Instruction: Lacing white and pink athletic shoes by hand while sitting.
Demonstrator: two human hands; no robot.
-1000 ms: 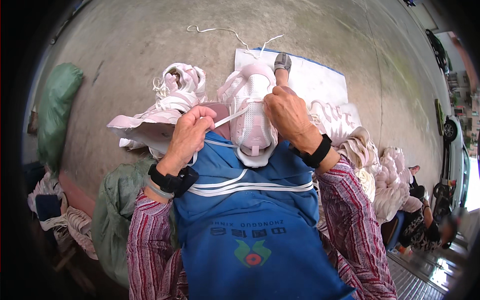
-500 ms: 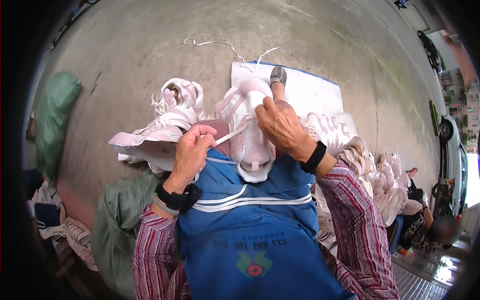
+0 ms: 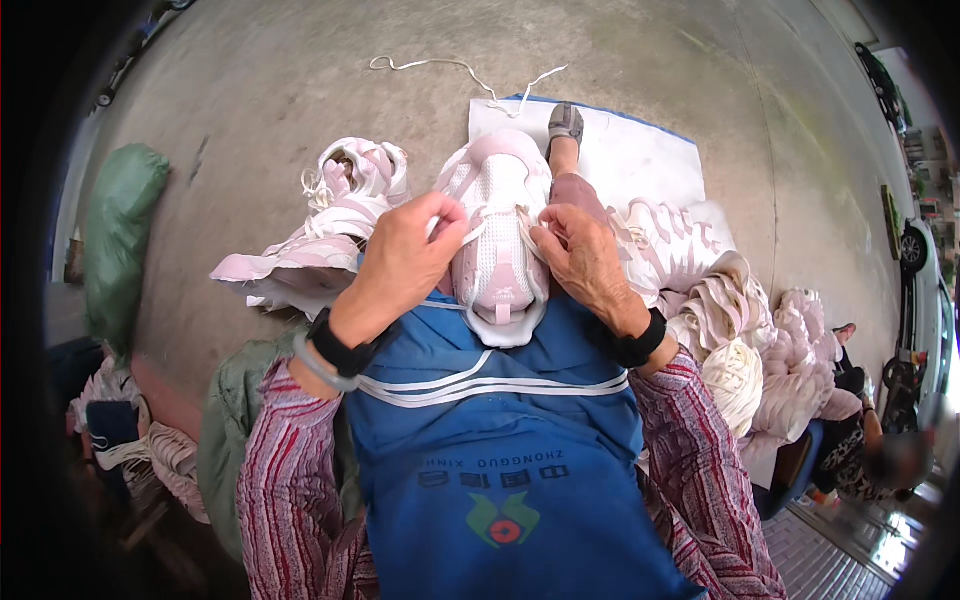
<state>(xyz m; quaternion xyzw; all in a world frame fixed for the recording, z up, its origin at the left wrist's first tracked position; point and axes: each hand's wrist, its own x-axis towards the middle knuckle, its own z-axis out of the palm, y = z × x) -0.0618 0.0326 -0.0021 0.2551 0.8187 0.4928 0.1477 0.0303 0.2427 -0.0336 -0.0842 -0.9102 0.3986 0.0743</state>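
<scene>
A pink and white shoe upper [image 3: 503, 272] lies lengthwise over my lap, its pink heel tab toward me. At its left edge, my left hand [image 3: 412, 252] is closed in a pinch on a white shoelace [image 3: 476, 232]. My right hand [image 3: 588, 258] pinches at the opposite edge, where a bit of lace shows beside the fingertips; most of its grip is hidden. The lace crosses the front of the upper between the hands. Several white laces [image 3: 490, 393] lie across my blue apron [image 3: 480, 450].
Stacked pink and white uppers stand on the left [image 3: 320, 240] and right [image 3: 665, 245]. A bundle of cream laces [image 3: 733, 388] sits nearer on the right. Ahead are a white sheet [image 3: 645, 165] and a loose lace [image 3: 450, 64]. A green sack [image 3: 122, 235] stands far left; another person [image 3: 860, 450] sits far right.
My left hand has moved forward to the upper's left edge, and the lace stretched from it is no longer drawn out. My right hand has shifted right and toward me, off the upper's middle.
</scene>
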